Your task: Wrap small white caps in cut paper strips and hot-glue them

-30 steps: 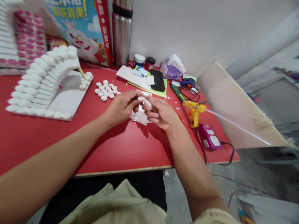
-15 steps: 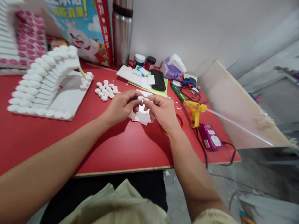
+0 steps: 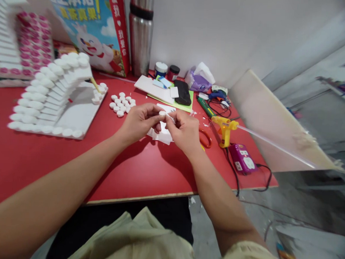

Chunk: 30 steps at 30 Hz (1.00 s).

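Note:
Between my two hands is a small white rounded piece [image 3: 162, 113], pinched by the fingertips. My left hand [image 3: 141, 122] is closed on its left side. My right hand [image 3: 185, 128] is closed at its right side, the fingers bent and partly hiding what they grip. Below the hands lie white paper scraps [image 3: 162, 136] on the red table. A pile of similar white rounded pieces [image 3: 122, 104] lies just left of my left hand. Scissors with orange handles [image 3: 206, 139] lie right of my right hand, partly covered by it.
A white staircase model [image 3: 53, 97] edged with white pieces stands at left. To the right are a yellow glue gun [image 3: 225, 127] with a long clear stick and a purple power socket [image 3: 242, 158]. Behind stand a steel flask [image 3: 141, 37], jars [image 3: 161, 68] and a tissue pack [image 3: 199, 79].
My right hand has shifted slightly left and its fingers have curled in more, uncovering more of the scissors' handles. The left hand has barely moved and keeps its pinch.

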Each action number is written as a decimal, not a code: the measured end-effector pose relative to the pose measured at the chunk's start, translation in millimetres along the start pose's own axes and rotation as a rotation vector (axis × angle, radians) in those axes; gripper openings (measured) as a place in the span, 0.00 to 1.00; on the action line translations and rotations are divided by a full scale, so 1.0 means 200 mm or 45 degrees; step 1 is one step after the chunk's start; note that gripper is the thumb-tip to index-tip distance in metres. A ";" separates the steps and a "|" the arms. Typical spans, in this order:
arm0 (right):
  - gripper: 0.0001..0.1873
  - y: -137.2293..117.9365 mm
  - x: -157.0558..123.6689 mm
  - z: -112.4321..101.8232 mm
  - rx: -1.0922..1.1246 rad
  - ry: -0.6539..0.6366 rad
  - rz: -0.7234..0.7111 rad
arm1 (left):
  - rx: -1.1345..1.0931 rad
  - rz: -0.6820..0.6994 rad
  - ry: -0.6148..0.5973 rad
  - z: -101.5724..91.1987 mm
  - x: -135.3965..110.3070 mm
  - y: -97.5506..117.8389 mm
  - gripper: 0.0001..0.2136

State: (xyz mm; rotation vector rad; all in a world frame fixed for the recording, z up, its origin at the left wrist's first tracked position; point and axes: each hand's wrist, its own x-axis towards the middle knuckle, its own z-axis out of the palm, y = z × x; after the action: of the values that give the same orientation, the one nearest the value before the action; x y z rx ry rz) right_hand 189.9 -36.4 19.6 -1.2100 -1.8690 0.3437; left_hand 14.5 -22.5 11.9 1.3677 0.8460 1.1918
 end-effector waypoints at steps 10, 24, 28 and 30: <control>0.08 0.00 0.00 -0.02 0.045 -0.066 -0.161 | 0.009 0.082 0.084 0.01 0.00 0.01 0.12; 0.14 -0.02 0.00 -0.07 0.527 -0.231 0.184 | 0.125 0.264 0.039 -0.01 0.00 0.02 0.09; 0.15 -0.04 0.00 -0.06 0.592 -0.247 0.240 | 0.275 0.362 0.043 -0.03 -0.01 0.01 0.05; 0.16 -0.03 0.01 -0.05 0.670 -0.256 0.292 | 0.382 0.428 0.039 -0.03 -0.02 0.01 0.03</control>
State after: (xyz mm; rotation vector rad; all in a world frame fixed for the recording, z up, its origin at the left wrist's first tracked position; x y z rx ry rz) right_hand 193.6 -40.6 30.8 -1.0459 -1.6515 1.0458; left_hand 8.1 -24.0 11.8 1.7924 0.8639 1.3830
